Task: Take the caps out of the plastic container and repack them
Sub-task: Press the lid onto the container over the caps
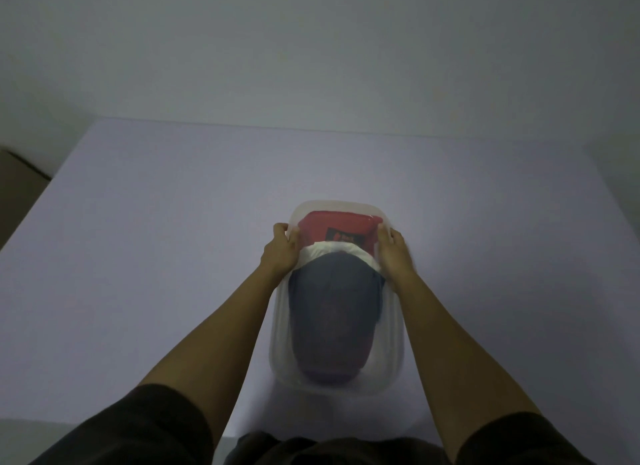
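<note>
A clear plastic container (393, 353) stands on the table in front of me, long side pointing away. Inside lie stacked caps: a red cap (337, 227) with a dark label at the far end, a white cap (332, 249) under it, and a dark blue-grey cap (334, 308) filling the near part. My left hand (282, 249) grips the container's left rim near the far end. My right hand (394, 253) grips the right rim opposite it. Both thumbs curl over the rim's inner side.
The container sits on a pale lavender table (156, 256) against a plain wall. A brown box edge (20, 184) shows at the far left beyond the table. My dark sleeves and lap fill the bottom of the view.
</note>
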Available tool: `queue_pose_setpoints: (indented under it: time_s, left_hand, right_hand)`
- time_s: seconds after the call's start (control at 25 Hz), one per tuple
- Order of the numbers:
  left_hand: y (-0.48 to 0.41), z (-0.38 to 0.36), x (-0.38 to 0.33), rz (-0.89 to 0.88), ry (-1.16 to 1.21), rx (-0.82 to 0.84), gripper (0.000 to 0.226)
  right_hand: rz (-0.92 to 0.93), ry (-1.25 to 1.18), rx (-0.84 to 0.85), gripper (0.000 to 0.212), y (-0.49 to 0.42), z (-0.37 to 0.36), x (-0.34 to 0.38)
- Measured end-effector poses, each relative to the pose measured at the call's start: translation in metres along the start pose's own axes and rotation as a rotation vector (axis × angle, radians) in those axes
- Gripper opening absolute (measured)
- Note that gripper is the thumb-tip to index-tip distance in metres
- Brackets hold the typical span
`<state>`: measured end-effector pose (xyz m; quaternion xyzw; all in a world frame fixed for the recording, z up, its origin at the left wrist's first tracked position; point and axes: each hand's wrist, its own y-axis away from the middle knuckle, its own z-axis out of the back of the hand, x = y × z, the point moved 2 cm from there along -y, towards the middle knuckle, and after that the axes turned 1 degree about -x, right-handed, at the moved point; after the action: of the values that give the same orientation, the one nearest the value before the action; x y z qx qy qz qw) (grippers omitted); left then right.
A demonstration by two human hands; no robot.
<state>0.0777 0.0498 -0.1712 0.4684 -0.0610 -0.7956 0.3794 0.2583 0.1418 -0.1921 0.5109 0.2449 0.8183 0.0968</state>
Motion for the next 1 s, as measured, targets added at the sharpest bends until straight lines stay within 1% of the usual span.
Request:
queue_pose_setpoints:
  time_s: [0.12,0.2,0.28,0.4,0.52,0.64,0.72,0.8,0.88,1.0]
  left_hand:
    - [-0.003,-0.001,0.002,-0.023,-0.041,-0.005,0.049]
    - [-0.004,-0.001,0.003,-0.050,-0.064,-0.014,0.049]
    - [-0.007,-0.002,0.005,-0.064,-0.089,-0.027,0.047]
    - [-0.006,-0.008,0.012,-0.099,-0.167,-0.124,0.045]
    - [-0.004,-0.013,0.016,-0.115,-0.199,-0.212,0.047]
    - [-0.004,-0.014,0.017,-0.107,-0.197,-0.240,0.049]
    - [-0.006,-0.015,0.016,-0.097,-0.190,-0.234,0.050]
    - [-0.006,-0.014,0.014,-0.062,-0.150,-0.211,0.053]
    - [-0.003,-0.008,0.014,-0.004,-0.034,-0.169,0.056]
    - [0.017,0.003,0.022,0.041,0.096,-0.095,0.062]
  right_hand:
    - [-0.026,0.037,-0.041,0.069,0.002,0.000,-0.001]
    - [-0.069,0.100,-0.044,0.072,0.000,0.001,-0.001]
    - [-0.077,0.159,-0.059,0.071,0.001,0.003,0.000]
    - [-0.039,0.229,-0.133,0.068,0.005,0.004,-0.001]
    - [-0.056,0.158,-0.215,0.072,0.007,0.003,-0.003]
    - [-0.081,0.058,-0.234,0.077,0.012,0.003,-0.002]
    - [-0.051,-0.030,-0.186,0.077,0.013,0.005,-0.002]
    - [-0.024,-0.046,-0.061,0.083,0.016,0.008,-0.003]
    - [-0.001,0.058,0.056,0.091,0.025,0.012,-0.010]
    - [0.011,0.159,0.099,0.092,0.054,0.018,-0.035]
